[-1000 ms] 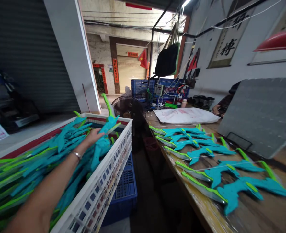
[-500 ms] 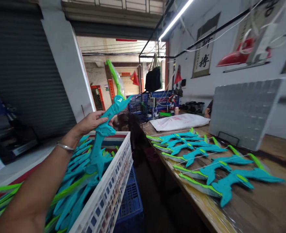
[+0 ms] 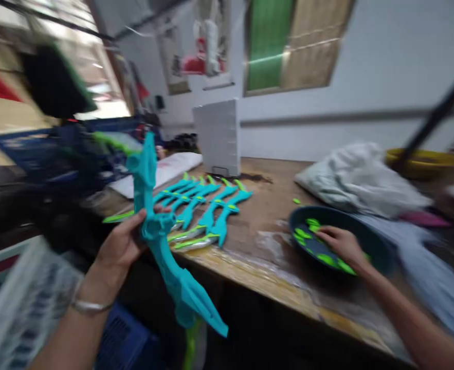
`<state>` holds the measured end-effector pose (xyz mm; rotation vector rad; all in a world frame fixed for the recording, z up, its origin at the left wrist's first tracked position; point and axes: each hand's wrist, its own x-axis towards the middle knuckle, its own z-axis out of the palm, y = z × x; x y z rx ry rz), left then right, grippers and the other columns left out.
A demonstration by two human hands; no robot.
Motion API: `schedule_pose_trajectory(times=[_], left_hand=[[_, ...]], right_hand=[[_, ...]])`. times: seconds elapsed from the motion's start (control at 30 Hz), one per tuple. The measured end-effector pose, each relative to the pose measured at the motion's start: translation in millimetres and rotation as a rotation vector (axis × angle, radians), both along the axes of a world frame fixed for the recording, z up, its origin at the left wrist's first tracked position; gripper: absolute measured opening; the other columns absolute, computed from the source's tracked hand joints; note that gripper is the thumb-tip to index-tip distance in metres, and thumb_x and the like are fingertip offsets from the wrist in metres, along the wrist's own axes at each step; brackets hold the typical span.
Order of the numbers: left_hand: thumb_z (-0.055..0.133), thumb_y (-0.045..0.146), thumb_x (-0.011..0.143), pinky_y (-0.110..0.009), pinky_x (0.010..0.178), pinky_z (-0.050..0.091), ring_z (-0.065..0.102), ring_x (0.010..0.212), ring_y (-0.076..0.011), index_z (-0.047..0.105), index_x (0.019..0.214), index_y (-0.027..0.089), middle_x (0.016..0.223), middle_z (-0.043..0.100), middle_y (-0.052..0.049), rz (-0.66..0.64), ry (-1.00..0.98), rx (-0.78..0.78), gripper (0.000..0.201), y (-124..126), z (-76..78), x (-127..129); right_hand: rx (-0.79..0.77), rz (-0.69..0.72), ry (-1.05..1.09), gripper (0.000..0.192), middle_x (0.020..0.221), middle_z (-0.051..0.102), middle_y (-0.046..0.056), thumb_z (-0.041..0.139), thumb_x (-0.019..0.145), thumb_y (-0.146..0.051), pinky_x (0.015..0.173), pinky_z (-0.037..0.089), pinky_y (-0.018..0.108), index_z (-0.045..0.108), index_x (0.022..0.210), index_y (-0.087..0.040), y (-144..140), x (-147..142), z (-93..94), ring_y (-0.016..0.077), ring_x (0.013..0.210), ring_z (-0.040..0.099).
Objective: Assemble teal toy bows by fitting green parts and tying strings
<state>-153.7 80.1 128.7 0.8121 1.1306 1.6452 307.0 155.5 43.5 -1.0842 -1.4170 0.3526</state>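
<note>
Two bare hands at work, spread well apart. Left hand (image 3: 121, 244) raised at chest level beyond the desk's near edge, wrist bent up, forearm slanting in from bottom left; fingers and thumb wrapped round the middle of a toy bow (image 3: 165, 257). Metal bangle (image 3: 91, 307) on that wrist. Bow is in the air, tilted, top leaning left, lower end swung right. Right hand (image 3: 344, 246) reaches in from bottom right, palm down, fingers bunched and dipped into a bowl (image 3: 370, 235) at the green pieces (image 3: 302, 235); can't tell from here if one is pinched.

Materials: bow body is hard turquoise plastic, molded, angular, hollows and ridges, a ring-like bulge at the grip; lime-green curved arms at both ends, top one blurred. Pieces are small, lime green, rounded. Bowl dark, round, smooth. Desk (image 3: 257, 205) brown wood, worn, wrinkled clear film along its front edge. More bows (image 3: 219, 218) lie side by side on it, same turquoise and lime. Behind them, a flat grey panel (image 3: 217, 136) stands upright. Crumpled pale sack (image 3: 358, 174) behind bowl. White slotted crate (image 3: 18, 303) lower left, blurred.
</note>
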Motion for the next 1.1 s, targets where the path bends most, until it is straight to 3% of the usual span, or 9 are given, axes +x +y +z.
schedule_pose_trajectory(times=[0.1, 0.2, 0.3, 0.43, 0.6, 0.73, 0.83, 0.97, 1.1], left_hand=[[0.078, 0.023, 0.076, -0.030, 0.060, 0.065, 0.076, 0.071, -0.0254, 0.079, 0.087, 0.015, 0.080, 0.080, -0.008, -0.081, -0.137, -0.238, 0.014, 23, -77.2, 46], [0.079, 0.023, 0.077, -0.029, 0.058, 0.065, 0.076, 0.072, -0.0245, 0.078, 0.089, 0.016, 0.082, 0.080, -0.007, -0.152, -0.206, -0.307, 0.014, 32, -122.5, 89], [0.079, 0.027, 0.080, -0.036, 0.069, 0.067, 0.076, 0.076, -0.0240, 0.077, 0.095, 0.015, 0.088, 0.080, -0.006, -0.178, -0.261, -0.277, 0.019, 32, -135.6, 114], [0.085, 0.026, 0.074, -0.046, 0.083, 0.065, 0.076, 0.086, -0.0274, 0.073, 0.103, 0.016, 0.098, 0.080, -0.007, -0.285, -0.302, -0.179, 0.033, 24, -138.4, 121], [0.088, 0.020, 0.067, -0.039, 0.092, 0.060, 0.075, 0.101, -0.0297, 0.071, 0.106, 0.018, 0.109, 0.079, -0.010, -0.329, -0.244, -0.114, 0.043, 6, -136.1, 124], [0.089, 0.023, 0.066, -0.037, 0.090, 0.060, 0.074, 0.102, -0.0300, 0.070, 0.110, 0.019, 0.112, 0.078, -0.010, -0.332, -0.183, -0.076, 0.048, -6, -123.6, 131], [0.088, 0.026, 0.069, -0.037, 0.089, 0.060, 0.073, 0.101, -0.0293, 0.069, 0.115, 0.020, 0.113, 0.077, -0.009, -0.343, -0.124, -0.070, 0.051, -12, -118.4, 136], [0.085, 0.030, 0.075, -0.033, 0.091, 0.057, 0.073, 0.101, -0.0253, 0.069, 0.117, 0.021, 0.112, 0.077, -0.007, -0.380, -0.048, -0.035, 0.046, -13, -124.4, 140], [0.082, 0.030, 0.078, -0.032, 0.094, 0.055, 0.071, 0.106, -0.0247, 0.068, 0.119, 0.023, 0.119, 0.075, -0.006, -0.399, -0.040, 0.005, 0.044, -11, -132.0, 142]], right_hand=[[-0.326, 0.029, 0.084, 0.044, 0.056, 0.062, 0.001, 0.074, 0.081, -0.057, 0.035, 0.032, 0.021, 0.062, 0.070, -0.016, -11, 22, -15.7, 0.0077, 0.039, 0.044], [-0.519, 0.149, 0.226, 0.052, 0.067, 0.069, 0.005, 0.077, 0.069, -0.065, 0.034, 0.028, 0.019, 0.059, 0.079, -0.017, -14, -1, -26.7, 0.0064, 0.038, 0.042], [-0.655, 0.330, 0.337, 0.053, 0.075, 0.071, 0.005, 0.080, 0.065, -0.061, 0.037, 0.030, 0.017, 0.060, 0.088, -0.018, -27, -41, -33.7, 0.0064, 0.043, 0.045], [-0.755, 0.529, 0.437, 0.050, 0.074, 0.067, 0.002, 0.087, 0.060, -0.050, 0.043, 0.039, 0.020, 0.064, 0.089, -0.017, -51, -83, -39.6, 0.0094, 0.053, 0.052], [-0.696, 0.576, 0.462, 0.039, 0.071, 0.063, -0.001, 0.085, 0.068, -0.045, 0.048, 0.038, 0.020, 0.070, 0.092, -0.017, -63, -115, -40.7, 0.0074, 0.054, 0.047], [-0.487, 0.496, 0.323, 0.024, 0.072, 0.063, -0.002, 0.081, 0.079, -0.035, 0.053, 0.044, 0.020, 0.066, 0.088, -0.019, -73, -131, -27.9, 0.0090, 0.060, 0.054], [-0.057, 0.351, -0.117, 0.005, 0.084, 0.071, 0.001, 0.068, 0.093, -0.024, 0.067, 0.054, 0.023, 0.067, 0.098, -0.021, -77, -137, -18.1, 0.0130, 0.074, 0.067], [0.480, 0.274, -0.658, 0.023, 0.110, 0.073, 0.012, 0.056, 0.098, -0.011, 0.084, 0.060, 0.032, 0.066, 0.118, -0.018, -71, -137, -16.0, 0.0203, 0.098, 0.071], [0.670, 0.315, -0.885, 0.031, 0.122, 0.069, 0.019, 0.057, 0.097, -0.010, 0.091, 0.062, 0.042, 0.063, 0.127, -0.012, -66, -132, -21.1, 0.0275, 0.112, 0.067]])
